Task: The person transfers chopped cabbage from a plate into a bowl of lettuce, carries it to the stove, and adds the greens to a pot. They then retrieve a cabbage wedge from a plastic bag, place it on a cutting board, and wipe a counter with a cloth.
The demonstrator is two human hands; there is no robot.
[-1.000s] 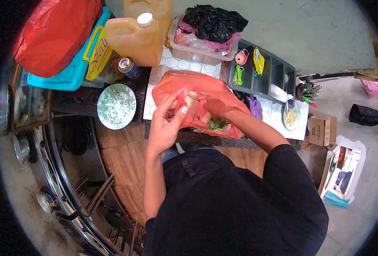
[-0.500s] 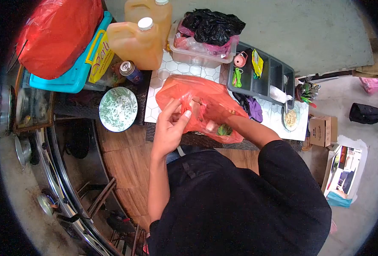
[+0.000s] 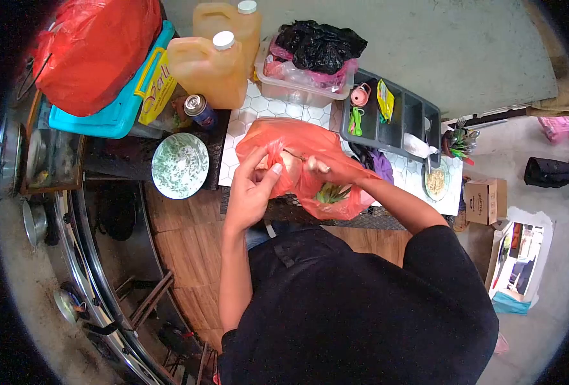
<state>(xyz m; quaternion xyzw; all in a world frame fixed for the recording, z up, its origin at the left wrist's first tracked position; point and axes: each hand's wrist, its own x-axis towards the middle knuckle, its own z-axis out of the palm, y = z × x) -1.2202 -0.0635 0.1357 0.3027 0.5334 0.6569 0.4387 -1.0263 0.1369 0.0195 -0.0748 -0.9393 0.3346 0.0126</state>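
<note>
A translucent red plastic bag (image 3: 284,133) lies with its mouth towards me on the white hexagon-patterned table (image 3: 230,146). My left hand (image 3: 251,189) pinches the left edge of the bag's mouth between thumb and fingers. Inside the bag, my right hand (image 3: 341,171) is closed, with small pale bits (image 3: 317,165) at its fingertips that are too small to name. A larger pale, rounded item (image 3: 291,167) sits between the two hands. Below my right hand, green leaves (image 3: 331,192) show in the bag. The rest of its contents is hidden by red plastic.
Behind the bag stand a clear tub (image 3: 297,90) topped by a black plastic bag (image 3: 323,46) and a grey divided tray (image 3: 397,138). Two jugs (image 3: 210,74), a spray can (image 3: 198,110) and a green-white plate (image 3: 180,165) are leftward. A glass dish (image 3: 436,183) sits right.
My right hand has come up and closer to the bag's mouth, with pale bits now showing at its fingers. The leaves are more exposed. My left hand keeps its pinch on the bag.
</note>
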